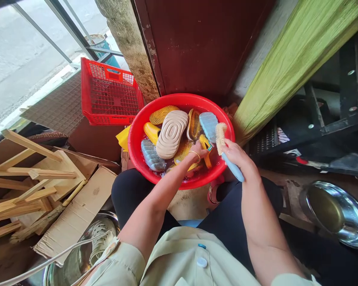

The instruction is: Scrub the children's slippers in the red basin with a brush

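Observation:
A red basin of water stands between my knees, filled with several clogs and slippers. My right hand grips a scrub brush with a light blue handle and pale bristles, held over the basin's right rim. Reaching in from the front, my left hand has its fingers closed at the edge of a yellow clog; the fingertips are partly hidden. A cream slipper lies sole up on the pile. Around it are a blue-grey slipper, a light blue one and a yellow sole.
Behind the basin on the left sits a red plastic crate. Wooden stools and cardboard crowd the left side. A metal bowl is at right, below a black rack. A green cloth hangs nearby.

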Demonstrator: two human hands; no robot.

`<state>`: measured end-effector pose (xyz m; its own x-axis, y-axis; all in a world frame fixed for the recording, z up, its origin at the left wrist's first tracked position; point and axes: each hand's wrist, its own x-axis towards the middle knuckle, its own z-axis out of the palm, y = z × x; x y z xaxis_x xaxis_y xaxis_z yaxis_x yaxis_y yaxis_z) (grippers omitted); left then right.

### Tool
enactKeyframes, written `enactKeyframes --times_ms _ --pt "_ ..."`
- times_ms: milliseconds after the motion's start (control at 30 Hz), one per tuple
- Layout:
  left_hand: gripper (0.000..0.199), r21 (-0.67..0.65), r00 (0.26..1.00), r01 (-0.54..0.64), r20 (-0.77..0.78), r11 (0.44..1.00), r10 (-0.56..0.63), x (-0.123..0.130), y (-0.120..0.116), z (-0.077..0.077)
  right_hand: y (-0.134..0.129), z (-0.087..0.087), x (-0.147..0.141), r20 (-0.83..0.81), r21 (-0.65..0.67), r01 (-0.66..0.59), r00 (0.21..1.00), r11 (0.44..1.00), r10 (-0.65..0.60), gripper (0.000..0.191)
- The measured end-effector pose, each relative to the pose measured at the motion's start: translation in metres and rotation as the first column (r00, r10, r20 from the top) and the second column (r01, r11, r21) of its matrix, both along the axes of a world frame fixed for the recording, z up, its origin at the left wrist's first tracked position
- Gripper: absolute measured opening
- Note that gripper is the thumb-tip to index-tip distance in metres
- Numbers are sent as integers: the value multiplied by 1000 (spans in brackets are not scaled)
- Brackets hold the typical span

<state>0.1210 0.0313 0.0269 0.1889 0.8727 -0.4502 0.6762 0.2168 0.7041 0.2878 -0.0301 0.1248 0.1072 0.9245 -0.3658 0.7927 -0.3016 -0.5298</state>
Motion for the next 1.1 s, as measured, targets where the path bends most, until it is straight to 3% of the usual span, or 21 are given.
enactKeyframes --times_ms 67,133,233,300,367,467,633,700,900,1100 --pt "67 -103 978 -107 169 989 123 -11 3 -1 0 -7 0 105 17 -31 994 999 29 50" --pt "64 -235 901 -184 349 954 259 -22 3 3 -1 -13 -3 154 -7 -77 985 997 77 51" --pt "51 -380 734 -222 541 898 411 -39 0 17 -5 -16 -11 92 -16 -167 982 986 168 53" --pt "45 -417 643 -239 609 877 465 -51 -3 29 -6 -15 -16 13 53 -205 979 977 205 55" --pt "49 -422 568 -241 669 874 480 -63 -7 41 -4 -15 -21 -68 140 -200 975 970 211 58" --pt "59 -391 525 -207 729 897 439 -73 -16 52 2 -20 -36 -138 189 -151 974 970 179 55" --pt "81 -281 427 -250 827 927 366 -72 -39 55 1 -28 -66 -191 229 -136 965 964 181 38" --pt "90 -196 422 -280 854 940 304 -77 -44 56 -6 -25 -72 -205 239 -155 957 958 206 35" --pt "82 -28 564 -358 790 933 240 -106 -42 58 -24 -16 -80 -221 216 -222 937 951 269 49" --pt "84 20 627 -287 760 958 172 -107 -53 47 7 -27 -82 -68 204 -177 979 963 194 49"
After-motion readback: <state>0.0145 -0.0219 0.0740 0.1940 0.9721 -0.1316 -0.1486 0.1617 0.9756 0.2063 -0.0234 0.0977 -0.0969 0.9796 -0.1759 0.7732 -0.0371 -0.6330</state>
